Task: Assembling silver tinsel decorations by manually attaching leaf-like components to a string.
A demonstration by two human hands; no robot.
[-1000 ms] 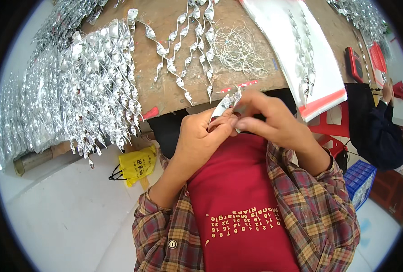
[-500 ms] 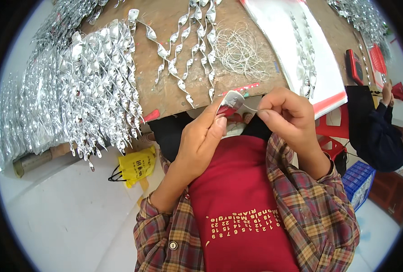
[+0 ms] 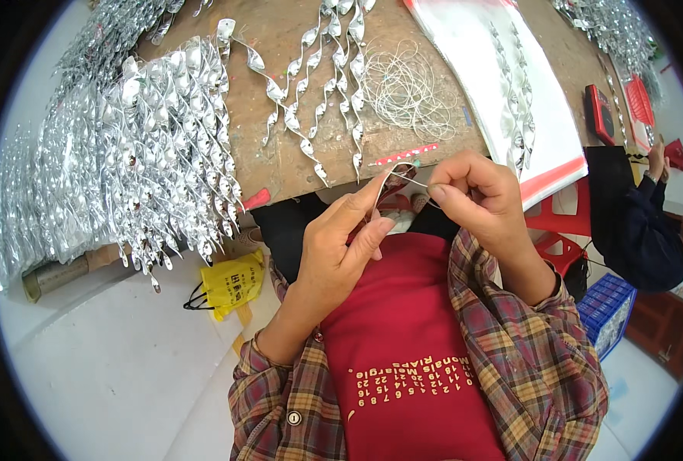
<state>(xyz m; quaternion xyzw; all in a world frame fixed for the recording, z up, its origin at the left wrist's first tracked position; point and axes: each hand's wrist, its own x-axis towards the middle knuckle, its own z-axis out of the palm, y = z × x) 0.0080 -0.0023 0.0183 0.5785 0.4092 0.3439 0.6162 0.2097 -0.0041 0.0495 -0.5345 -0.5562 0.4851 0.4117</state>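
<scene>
Just off the table's near edge, my left hand [image 3: 334, 250] pinches a small shiny silver piece [image 3: 386, 184] between thumb and fingers. That piece is seen nearly edge-on, and most of it is behind the fingers. To its right, my right hand [image 3: 484, 196] is closed in a pinch on a thin white string [image 3: 412, 181]. The string runs across to the silver piece; whether it passes through a hole there cannot be made out. Beyond my hands, several twisted silver strips [image 3: 341, 58] lie on the table beside a loose tangle of white string [image 3: 411, 96].
Bunches of silver spirals [image 3: 172, 146] hang over the wooden table's [image 3: 242, 127] left edge. White plastic sheets [image 3: 472, 54] with more spirals lie at right, near a red-and-black device [image 3: 600, 115]. Below are a yellow bag [image 3: 234, 283] and blue crate [image 3: 606, 311]. Another person [image 3: 649, 230] sits far right.
My left hand has turned the silver piece from face-up to nearly edge-on. My right hand has shifted slightly left, still pinching the string.
</scene>
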